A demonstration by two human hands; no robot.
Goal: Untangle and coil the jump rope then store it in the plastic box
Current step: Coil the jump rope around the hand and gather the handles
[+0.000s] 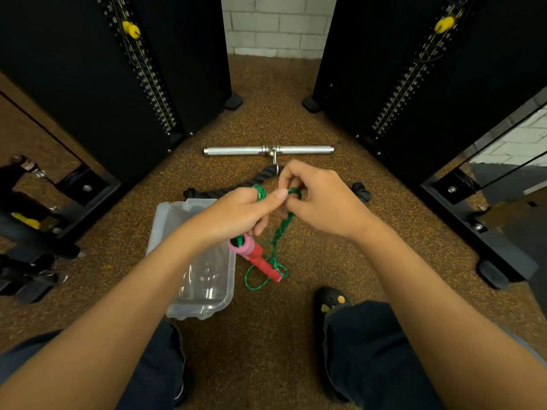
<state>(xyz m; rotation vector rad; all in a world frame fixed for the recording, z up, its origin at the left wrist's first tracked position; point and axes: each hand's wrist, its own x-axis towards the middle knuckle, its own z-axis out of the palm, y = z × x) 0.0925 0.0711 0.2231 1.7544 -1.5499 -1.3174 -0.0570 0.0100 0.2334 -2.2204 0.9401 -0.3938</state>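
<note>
A green jump rope (pixel 278 235) hangs tangled between my hands above the floor. My left hand (pixel 239 211) grips the rope, with a pink handle (pixel 241 245) sticking out under its fingers. My right hand (pixel 316 196) pinches a green loop near my left thumb. A red handle (pixel 265 264) dangles lower, with rope loops wound around it. The clear plastic box (pixel 174 309) stands open on the floor under my left forearm, with nothing visible inside.
A steel bar attachment (pixel 236 150) and a black rope attachment (pixel 361 192) lie on the speckled floor beyond my hands. Black weight stack towers (pixel 133 84) flank both sides. My shoe (pixel 328 300) and knees are at the bottom.
</note>
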